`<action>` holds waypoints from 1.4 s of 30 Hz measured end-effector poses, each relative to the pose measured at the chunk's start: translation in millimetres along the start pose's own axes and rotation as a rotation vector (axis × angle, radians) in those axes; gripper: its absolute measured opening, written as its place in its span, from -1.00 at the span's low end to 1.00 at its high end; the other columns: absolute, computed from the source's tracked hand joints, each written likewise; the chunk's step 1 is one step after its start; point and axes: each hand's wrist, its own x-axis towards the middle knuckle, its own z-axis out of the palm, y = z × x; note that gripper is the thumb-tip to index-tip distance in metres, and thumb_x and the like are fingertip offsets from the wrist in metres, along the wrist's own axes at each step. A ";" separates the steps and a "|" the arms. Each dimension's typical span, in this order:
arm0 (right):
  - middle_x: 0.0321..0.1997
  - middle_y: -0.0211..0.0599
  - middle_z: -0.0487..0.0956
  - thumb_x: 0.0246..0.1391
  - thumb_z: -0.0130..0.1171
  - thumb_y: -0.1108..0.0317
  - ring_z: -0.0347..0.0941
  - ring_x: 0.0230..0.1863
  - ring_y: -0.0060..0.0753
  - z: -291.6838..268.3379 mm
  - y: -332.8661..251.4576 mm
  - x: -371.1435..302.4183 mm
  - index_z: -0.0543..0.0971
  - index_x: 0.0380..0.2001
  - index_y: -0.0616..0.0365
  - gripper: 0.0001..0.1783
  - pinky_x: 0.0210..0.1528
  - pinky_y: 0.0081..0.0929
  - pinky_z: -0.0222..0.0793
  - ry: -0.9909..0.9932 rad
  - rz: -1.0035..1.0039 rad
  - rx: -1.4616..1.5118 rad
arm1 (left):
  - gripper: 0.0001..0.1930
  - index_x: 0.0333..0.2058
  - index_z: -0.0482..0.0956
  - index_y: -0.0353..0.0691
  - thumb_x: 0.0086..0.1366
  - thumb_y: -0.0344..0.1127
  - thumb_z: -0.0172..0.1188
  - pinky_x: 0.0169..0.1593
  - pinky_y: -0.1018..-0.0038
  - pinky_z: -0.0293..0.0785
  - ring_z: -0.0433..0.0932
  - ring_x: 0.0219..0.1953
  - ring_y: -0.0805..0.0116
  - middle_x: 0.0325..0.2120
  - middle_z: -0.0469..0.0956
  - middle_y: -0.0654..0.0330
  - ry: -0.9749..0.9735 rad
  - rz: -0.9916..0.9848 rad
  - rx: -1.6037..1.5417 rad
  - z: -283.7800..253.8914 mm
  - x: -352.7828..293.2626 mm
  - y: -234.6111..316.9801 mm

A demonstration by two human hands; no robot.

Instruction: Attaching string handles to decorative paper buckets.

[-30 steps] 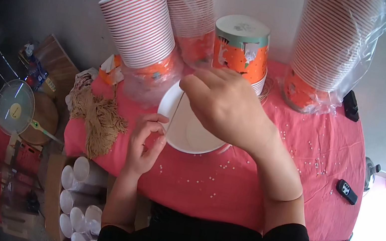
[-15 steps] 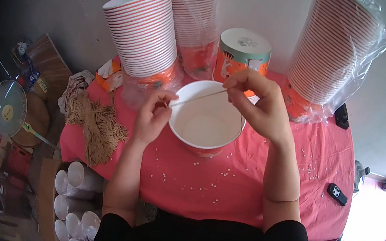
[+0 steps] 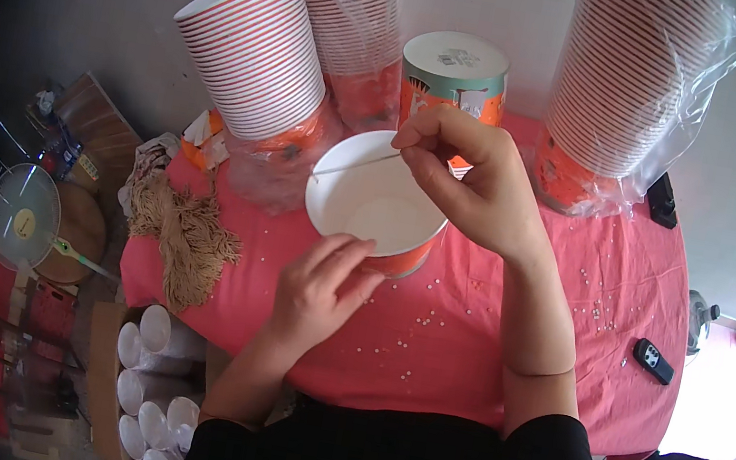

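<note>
A white-lined paper bucket (image 3: 406, 260) with an orange outside stands in the middle of the table, its mouth facing up. Over it, my right hand (image 3: 479, 182) pinches a thin tan cord (image 3: 357, 168) between thumb and fingertips. The cord's loose end reaches left across the bucket's mouth. My left hand (image 3: 318, 291) is at the bucket's near side, fingers loosely bent and apart, fingertips by the rim. Whether they touch it I cannot tell. A bundle of similar tan cords (image 3: 191, 250) lies on the left of the table.
Tall nested bucket stacks (image 3: 251, 57) in plastic stand at the back left, another stack (image 3: 617, 86) at the back right. Between them is an upturned orange-and-green bucket (image 3: 456, 66). Small white beads (image 3: 419, 320) dot the red tablecloth (image 3: 450, 378). A black remote (image 3: 652, 361) lies right.
My left hand has let go of the cord's left end and moved down to the bucket's near side. My right hand still holds the cord, slightly farther left. The view has shifted a little.
</note>
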 end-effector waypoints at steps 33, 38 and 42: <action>-0.28 -0.24 0.57 0.25 -0.04 0.60 0.58 -0.34 -0.41 18.3 32.0 9.0 0.50 -0.21 0.30 -0.87 -0.24 -0.50 0.52 0.057 0.024 0.587 | -0.82 -0.12 0.55 -0.41 0.39 -0.45 0.09 -0.45 0.67 0.40 0.49 -0.50 0.60 -0.42 0.60 0.16 -0.008 -0.494 -0.808 -31.0 -41.0 1.2; -0.28 -0.30 0.58 0.15 0.04 0.61 0.56 -0.24 -0.47 27.4 46.9 7.5 0.54 -0.22 0.29 -0.85 -0.21 -0.49 0.50 0.017 -0.023 -0.100 | -0.86 -0.18 0.58 -0.41 0.33 -0.50 0.15 -0.39 0.65 0.45 0.53 -0.48 0.57 -0.47 0.60 0.18 0.034 -0.518 -0.573 -40.8 -45.8 -4.8; -0.30 -0.29 0.56 0.07 0.10 0.62 0.54 -0.30 -0.48 30.0 44.8 1.9 0.56 -0.20 0.25 -0.80 -0.27 -0.47 0.48 0.012 -0.070 -0.732 | -0.87 -0.20 0.58 -0.42 0.29 -0.53 0.17 -0.35 0.60 0.50 0.58 -0.45 0.52 -0.47 0.60 0.16 0.090 -0.372 -0.325 -43.4 -30.8 -4.6</action>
